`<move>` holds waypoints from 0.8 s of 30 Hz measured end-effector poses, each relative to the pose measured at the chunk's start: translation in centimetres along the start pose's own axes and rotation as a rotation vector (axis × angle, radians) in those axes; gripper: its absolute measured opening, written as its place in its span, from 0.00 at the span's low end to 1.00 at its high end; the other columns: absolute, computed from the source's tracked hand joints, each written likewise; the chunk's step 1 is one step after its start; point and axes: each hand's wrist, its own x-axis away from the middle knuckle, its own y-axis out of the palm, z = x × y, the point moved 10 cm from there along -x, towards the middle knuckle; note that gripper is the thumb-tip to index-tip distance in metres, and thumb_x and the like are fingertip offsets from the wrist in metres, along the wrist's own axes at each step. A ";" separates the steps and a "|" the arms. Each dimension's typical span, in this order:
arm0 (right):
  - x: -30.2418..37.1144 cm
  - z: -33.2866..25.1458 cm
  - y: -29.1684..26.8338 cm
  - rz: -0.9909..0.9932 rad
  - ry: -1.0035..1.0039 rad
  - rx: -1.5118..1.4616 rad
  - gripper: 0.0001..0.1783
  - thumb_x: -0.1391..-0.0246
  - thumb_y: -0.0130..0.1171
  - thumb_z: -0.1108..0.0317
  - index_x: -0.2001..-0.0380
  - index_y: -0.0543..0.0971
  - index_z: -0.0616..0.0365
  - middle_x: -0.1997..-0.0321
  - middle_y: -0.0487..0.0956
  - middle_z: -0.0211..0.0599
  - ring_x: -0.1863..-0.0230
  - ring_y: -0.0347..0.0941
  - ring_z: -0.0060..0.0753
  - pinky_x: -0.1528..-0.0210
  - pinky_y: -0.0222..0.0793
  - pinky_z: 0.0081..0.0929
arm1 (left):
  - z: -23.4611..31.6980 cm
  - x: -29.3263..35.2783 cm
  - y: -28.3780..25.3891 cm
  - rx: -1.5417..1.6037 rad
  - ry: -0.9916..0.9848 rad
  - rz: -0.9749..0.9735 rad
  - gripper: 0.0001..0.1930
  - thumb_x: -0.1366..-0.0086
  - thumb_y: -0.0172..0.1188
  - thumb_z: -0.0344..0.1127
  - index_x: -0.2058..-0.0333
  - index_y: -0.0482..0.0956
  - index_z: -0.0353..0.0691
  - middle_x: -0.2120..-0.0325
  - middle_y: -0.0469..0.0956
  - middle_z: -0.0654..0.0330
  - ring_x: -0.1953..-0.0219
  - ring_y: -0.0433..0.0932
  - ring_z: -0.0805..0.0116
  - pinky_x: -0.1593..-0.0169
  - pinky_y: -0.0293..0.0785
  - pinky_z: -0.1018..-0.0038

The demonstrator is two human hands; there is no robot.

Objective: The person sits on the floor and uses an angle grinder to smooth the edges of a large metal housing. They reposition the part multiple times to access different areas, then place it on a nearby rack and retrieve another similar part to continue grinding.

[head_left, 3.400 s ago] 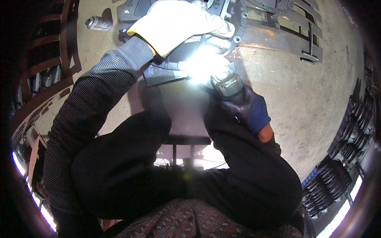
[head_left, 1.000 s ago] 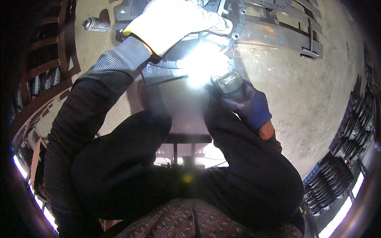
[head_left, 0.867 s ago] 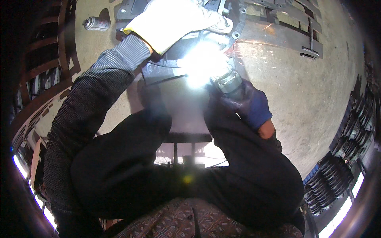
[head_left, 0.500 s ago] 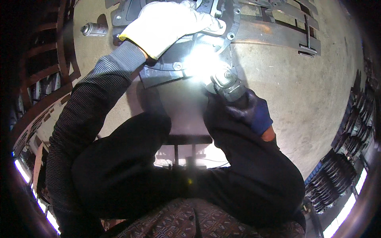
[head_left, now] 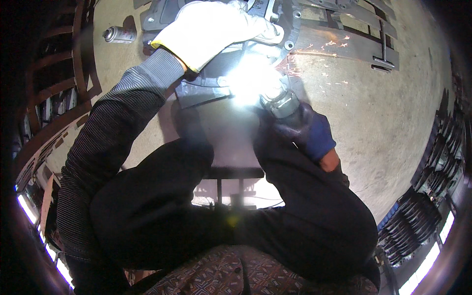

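Since half a second ago, a white glare is spreading wider over the near rim of the dark metal part (head_left: 223, 60). My left hand (head_left: 209, 32) is keeping its place on top of the part. My right hand (head_left: 305, 128) is sitting slightly farther forward than it was, the head of its tool (head_left: 282, 104) is washing out more in the glare, and orange sparks (head_left: 293, 66) are now flying off to the right.

The floor (head_left: 373, 137) is stretching widest to the right of my right hand, while my legs (head_left: 147, 182) are boxing in the near side. The part is lying ahead of them at the top of my view, its rim curving down on the right, a sheet (head_left: 196, 93) poking out under its near edge. Beyond that curve, a steel strip (head_left: 339, 42) is running rightward. My white-gloved left fingers are bleaching out in the light, so I cannot tell whether they are clamping anything. My blue-gloved right fingers are wrapping round the tool, which is pointing at the part's near right edge; whether it is touching, the glare is hiding. Off left, a can (head_left: 119, 34) is lying on its side, a band of floor separating it from the part.
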 end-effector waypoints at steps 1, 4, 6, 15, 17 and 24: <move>0.2 0.0 0.1 0.011 -0.021 0.023 0.49 0.53 0.78 0.37 0.33 0.77 0.54 0.50 0.88 0.52 0.48 0.86 0.56 0.46 0.82 0.45 | 0.0 -0.1 0.3 -0.002 -0.025 -0.005 0.17 0.21 0.55 0.46 0.38 0.79 0.53 0.56 0.84 0.52 0.59 0.87 0.61 0.56 0.83 0.69; 1.4 0.5 -0.3 0.050 -0.068 0.052 0.51 0.52 0.75 0.31 0.32 0.75 0.51 0.51 0.88 0.52 0.51 0.86 0.58 0.48 0.83 0.48 | -0.7 -0.3 0.7 0.070 -0.088 0.035 0.16 0.21 0.54 0.47 0.41 0.81 0.53 0.57 0.84 0.52 0.60 0.87 0.60 0.56 0.83 0.68; 2.2 1.4 -0.4 0.062 -0.040 0.022 0.51 0.52 0.76 0.31 0.33 0.76 0.53 0.50 0.88 0.51 0.50 0.87 0.57 0.47 0.83 0.46 | -0.7 -0.2 0.7 0.115 -0.083 0.067 0.16 0.20 0.54 0.48 0.42 0.82 0.52 0.57 0.84 0.52 0.60 0.87 0.60 0.56 0.83 0.68; 1.4 1.4 -0.3 0.063 -0.032 0.009 0.50 0.53 0.78 0.34 0.34 0.77 0.54 0.48 0.88 0.50 0.47 0.86 0.55 0.46 0.84 0.44 | -1.0 0.1 0.9 0.226 -0.154 0.113 0.19 0.20 0.53 0.53 0.42 0.81 0.51 0.59 0.84 0.52 0.61 0.87 0.60 0.58 0.82 0.67; 1.3 0.8 -0.4 0.068 -0.053 -0.026 0.50 0.53 0.78 0.34 0.34 0.77 0.54 0.47 0.88 0.50 0.47 0.86 0.56 0.45 0.83 0.45 | -1.0 0.1 0.7 0.350 -0.169 0.122 0.19 0.20 0.53 0.53 0.42 0.81 0.52 0.59 0.84 0.52 0.61 0.87 0.61 0.59 0.82 0.67; 0.8 0.4 -0.1 0.026 -0.032 -0.078 0.49 0.51 0.78 0.35 0.33 0.76 0.53 0.45 0.87 0.51 0.45 0.85 0.58 0.42 0.82 0.46 | -0.5 0.1 -0.9 0.374 -0.123 0.040 0.19 0.22 0.53 0.58 0.37 0.81 0.75 0.45 0.85 0.61 0.52 0.87 0.61 0.46 0.84 0.66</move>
